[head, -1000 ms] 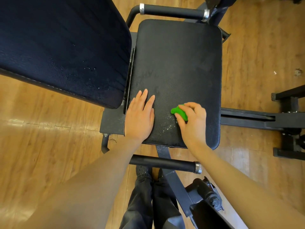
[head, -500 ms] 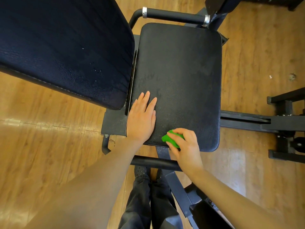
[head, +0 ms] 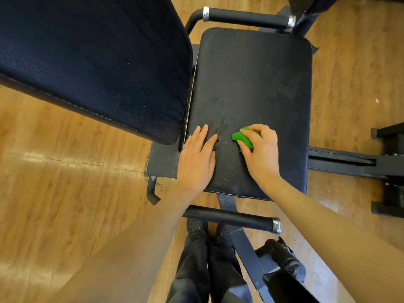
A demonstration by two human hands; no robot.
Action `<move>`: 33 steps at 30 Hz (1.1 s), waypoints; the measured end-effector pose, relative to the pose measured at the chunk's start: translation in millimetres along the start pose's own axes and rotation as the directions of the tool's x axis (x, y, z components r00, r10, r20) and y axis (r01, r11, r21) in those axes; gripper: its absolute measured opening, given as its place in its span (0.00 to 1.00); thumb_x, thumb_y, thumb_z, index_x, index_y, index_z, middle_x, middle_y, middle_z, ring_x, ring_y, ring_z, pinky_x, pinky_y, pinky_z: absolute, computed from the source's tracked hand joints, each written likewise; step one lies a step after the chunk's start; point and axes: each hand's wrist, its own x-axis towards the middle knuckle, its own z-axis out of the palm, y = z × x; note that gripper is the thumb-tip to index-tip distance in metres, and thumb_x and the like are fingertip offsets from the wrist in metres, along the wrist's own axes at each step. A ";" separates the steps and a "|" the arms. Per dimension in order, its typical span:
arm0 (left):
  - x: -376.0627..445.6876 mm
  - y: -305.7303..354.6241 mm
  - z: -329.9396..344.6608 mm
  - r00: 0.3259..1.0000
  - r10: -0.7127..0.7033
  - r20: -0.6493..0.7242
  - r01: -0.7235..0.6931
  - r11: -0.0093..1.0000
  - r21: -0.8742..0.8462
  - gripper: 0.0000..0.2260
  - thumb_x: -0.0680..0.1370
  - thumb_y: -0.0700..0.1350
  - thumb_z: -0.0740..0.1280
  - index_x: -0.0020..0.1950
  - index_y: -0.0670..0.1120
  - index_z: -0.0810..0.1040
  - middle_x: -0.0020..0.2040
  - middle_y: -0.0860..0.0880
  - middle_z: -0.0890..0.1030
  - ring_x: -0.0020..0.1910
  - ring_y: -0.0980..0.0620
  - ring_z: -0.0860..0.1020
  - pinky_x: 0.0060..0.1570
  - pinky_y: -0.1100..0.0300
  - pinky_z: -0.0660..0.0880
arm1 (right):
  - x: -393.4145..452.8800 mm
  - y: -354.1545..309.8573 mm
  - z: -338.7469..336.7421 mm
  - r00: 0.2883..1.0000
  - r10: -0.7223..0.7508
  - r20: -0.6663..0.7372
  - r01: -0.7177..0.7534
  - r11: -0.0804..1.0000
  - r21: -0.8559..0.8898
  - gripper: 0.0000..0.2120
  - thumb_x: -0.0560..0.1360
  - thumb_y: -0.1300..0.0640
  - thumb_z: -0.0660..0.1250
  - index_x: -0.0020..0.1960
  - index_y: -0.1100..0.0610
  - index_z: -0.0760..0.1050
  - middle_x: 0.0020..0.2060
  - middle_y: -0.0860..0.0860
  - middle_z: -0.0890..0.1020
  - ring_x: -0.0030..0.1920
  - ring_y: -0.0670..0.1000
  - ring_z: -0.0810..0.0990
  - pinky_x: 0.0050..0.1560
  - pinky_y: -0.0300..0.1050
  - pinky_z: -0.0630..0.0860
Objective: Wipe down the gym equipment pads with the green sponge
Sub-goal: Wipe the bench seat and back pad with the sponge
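The green sponge (head: 242, 138) lies on the near half of the black seat pad (head: 251, 84), gripped by the right hand (head: 260, 154) with curled fingers. The left hand (head: 196, 160) rests flat just beside it, fingers straight and close together. A back pad (head: 87, 62) slants at left above the wooden floor (head: 65, 182).

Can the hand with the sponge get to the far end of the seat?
Probably yes. The right hand holds the sponge near the front of the seat, and nothing lies on the seat beyond it.
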 end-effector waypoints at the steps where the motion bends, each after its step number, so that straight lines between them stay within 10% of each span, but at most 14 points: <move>1: -0.7 -0.4 -0.2 1.000 -0.002 -0.005 0.002 1.000 -0.012 0.17 0.80 0.41 0.63 0.70 0.43 0.72 0.74 0.42 0.66 0.75 0.44 0.61 0.71 0.48 0.60 | -4.9 0.0 -0.3 1.000 -0.029 0.006 0.029 1.000 -0.003 0.14 0.74 0.59 0.71 0.59 0.61 0.80 0.56 0.56 0.77 0.58 0.56 0.72 0.60 0.35 0.62; 12: -5.1 -6.8 -4.5 1.000 -0.001 0.018 0.001 0.999 -0.047 0.16 0.81 0.39 0.61 0.69 0.42 0.73 0.74 0.42 0.67 0.75 0.44 0.62 0.71 0.50 0.60 | -99.2 1.0 4.0 0.928 -0.328 0.178 0.314 0.944 0.102 0.17 0.70 0.63 0.75 0.58 0.61 0.80 0.54 0.54 0.78 0.58 0.52 0.73 0.62 0.41 0.70; 24: -20.0 -8.2 -18.7 0.998 -0.050 0.037 0.051 0.998 -0.034 0.17 0.81 0.41 0.61 0.70 0.41 0.72 0.75 0.43 0.65 0.75 0.45 0.61 0.72 0.52 0.58 | -4.2 -42.9 10.9 0.995 0.097 0.019 -0.099 0.977 0.187 0.15 0.75 0.57 0.71 0.61 0.59 0.78 0.57 0.53 0.74 0.58 0.52 0.69 0.55 0.20 0.56; 33: -2.6 26.1 -21.4 0.995 -0.084 -0.054 0.076 0.987 -0.138 0.20 0.81 0.49 0.53 0.70 0.44 0.71 0.72 0.44 0.69 0.71 0.46 0.68 0.67 0.50 0.67 | -9.7 -8.4 -5.4 0.992 0.117 -0.044 -0.099 0.949 0.299 0.25 0.79 0.45 0.52 0.67 0.59 0.71 0.63 0.54 0.73 0.64 0.50 0.69 0.65 0.38 0.62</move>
